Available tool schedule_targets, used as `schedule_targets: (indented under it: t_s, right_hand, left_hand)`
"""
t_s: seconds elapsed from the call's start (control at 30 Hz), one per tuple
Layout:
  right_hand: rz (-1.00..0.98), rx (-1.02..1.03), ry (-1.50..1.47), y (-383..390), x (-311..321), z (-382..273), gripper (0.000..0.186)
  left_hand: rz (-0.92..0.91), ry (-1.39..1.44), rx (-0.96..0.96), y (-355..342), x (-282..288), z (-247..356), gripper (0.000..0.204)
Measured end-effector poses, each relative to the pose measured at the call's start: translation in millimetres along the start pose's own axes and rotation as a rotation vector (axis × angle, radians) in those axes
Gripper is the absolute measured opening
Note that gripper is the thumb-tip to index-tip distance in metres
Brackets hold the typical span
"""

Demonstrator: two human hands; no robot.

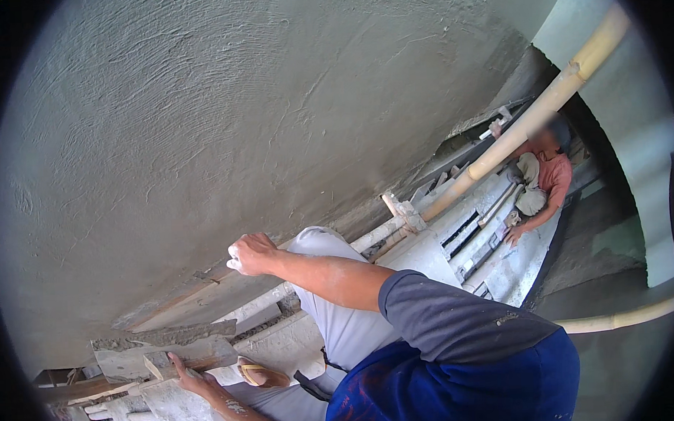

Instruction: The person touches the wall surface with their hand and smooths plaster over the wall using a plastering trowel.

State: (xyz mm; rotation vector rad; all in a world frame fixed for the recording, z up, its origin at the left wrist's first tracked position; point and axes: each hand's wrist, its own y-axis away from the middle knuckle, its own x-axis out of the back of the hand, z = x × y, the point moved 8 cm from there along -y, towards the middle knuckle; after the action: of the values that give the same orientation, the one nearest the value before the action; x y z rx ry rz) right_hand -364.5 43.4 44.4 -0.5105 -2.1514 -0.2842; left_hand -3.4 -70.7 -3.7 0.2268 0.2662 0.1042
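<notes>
My left hand (pixel 193 375) is closed on a small flat block (pixel 160 365), perhaps wood, beside a mortar-smeared board (pixel 116 359) at lower left. My right hand (pixel 251 254) is closed in front of the grey plastered wall (pixel 185 127), over my raised knee, its fingertips whitened; what it holds, if anything, is hidden. A sandalled foot (pixel 261 373) rests on the pale, spattered planks (pixel 290 346) between my hands.
A co-worker (pixel 551 177) in a pink top crouches at right on the narrow platform. A bamboo pole (pixel 534 114) crosses diagonally beside them; another (pixel 615 319) runs low at right. A crosspiece (pixel 400 208) joins the scaffold near the wall. A dark drop lies beyond the platform's right edge.
</notes>
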Motion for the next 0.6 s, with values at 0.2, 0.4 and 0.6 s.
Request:
schedule_targets:
  t_s: [0.2,0.4,0.6]
  right_hand:
    - [-0.009,-0.002,0.008,0.4,-0.3,-2.3,0.030]
    - [0.011,-0.009,-0.007,1.0,1.5,-1.0,0.029]
    - [0.004,0.002,-0.011,-0.8,-1.9,0.6,0.031]
  left_hand:
    - [-0.006,-0.008,-0.011,-6.4,7.0,-3.2,0.061]
    - [0.026,-0.021,0.018,1.9,3.2,-0.6,0.061]
    - [0.031,-0.012,0.001,-2.6,5.8,-1.9,0.061]
